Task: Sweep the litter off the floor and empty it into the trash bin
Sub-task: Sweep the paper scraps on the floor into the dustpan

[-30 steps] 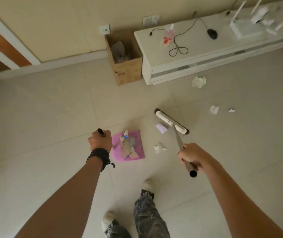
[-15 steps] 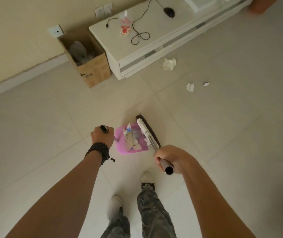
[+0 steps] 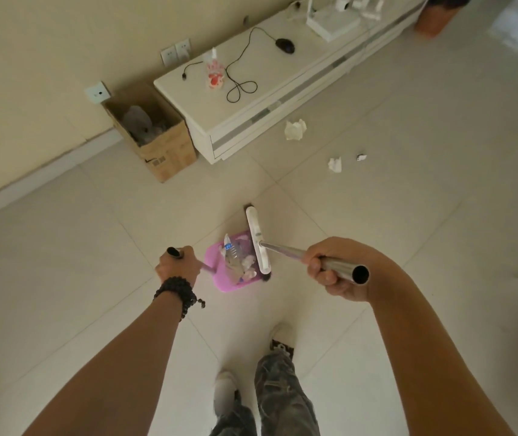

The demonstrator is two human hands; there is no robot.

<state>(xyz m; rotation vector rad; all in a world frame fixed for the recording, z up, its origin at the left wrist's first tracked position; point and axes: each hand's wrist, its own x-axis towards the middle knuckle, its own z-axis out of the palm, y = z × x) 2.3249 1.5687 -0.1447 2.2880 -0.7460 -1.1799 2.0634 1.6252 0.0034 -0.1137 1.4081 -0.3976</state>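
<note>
My left hand (image 3: 177, 265) grips the black-tipped handle of a pink dustpan (image 3: 220, 278) resting on the floor tiles. Inside the pan lie a crushed plastic bottle (image 3: 232, 251) and crumpled paper. My right hand (image 3: 330, 269) is closed around the metal pole of a broom whose white head (image 3: 257, 239) lies along the pan's right edge. Three bits of white paper litter stay on the floor: a big wad (image 3: 295, 129) by the cabinet, a smaller one (image 3: 335, 165) and a tiny scrap (image 3: 361, 157). A cardboard box (image 3: 169, 152) serving as the bin stands against the wall, with rubbish in it.
A low white cabinet (image 3: 251, 121) runs along the wall right of the box, carrying a mouse (image 3: 284, 45) with cable, a small bottle and a router. An orange pot (image 3: 433, 20) stands at its far end. My feet are below the dustpan.
The broom head has swept the purple scrap and a white wad from the floor into the dustpan and now rests against its right edge. The view has tilted and shifted.
</note>
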